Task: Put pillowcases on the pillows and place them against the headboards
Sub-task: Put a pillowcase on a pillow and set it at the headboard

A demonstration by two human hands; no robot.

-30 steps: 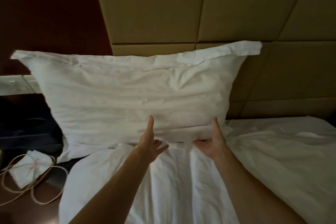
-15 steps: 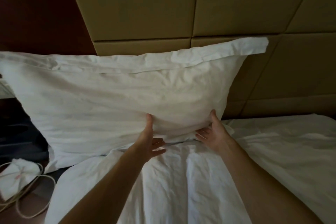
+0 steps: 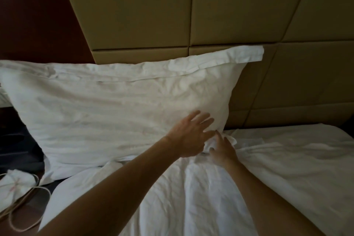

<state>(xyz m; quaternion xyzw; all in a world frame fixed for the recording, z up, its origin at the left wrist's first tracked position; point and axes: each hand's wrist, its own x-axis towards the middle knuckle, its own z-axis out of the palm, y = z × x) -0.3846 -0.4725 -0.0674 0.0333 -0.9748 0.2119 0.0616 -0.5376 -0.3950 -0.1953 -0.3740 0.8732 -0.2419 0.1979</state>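
A white pillow in its pillowcase (image 3: 107, 113) leans upright against the tan padded headboard (image 3: 220, 15), its flap edge sticking out at the top right. My left hand (image 3: 191, 134) lies flat with spread fingers on the pillow's lower right part. Just to its right, my right hand (image 3: 223, 149) rests at the pillow's bottom right corner, fingers on the bunched corner fabric; whether it pinches that fabric I cannot tell. The pillow stands on the white sheet (image 3: 277, 168) of the bed.
Left of the bed is a dark nightstand area with a white cloth bundle (image 3: 16, 180) and a looped cord (image 3: 23, 209). A dark red wall (image 3: 38, 15) is at the upper left. The sheet stretches to the right of the pillow.
Both hands have shifted right along the pillow's bottom edge to its right corner. My left hand went from a thumb-up grip under the edge to lying flat on the face.
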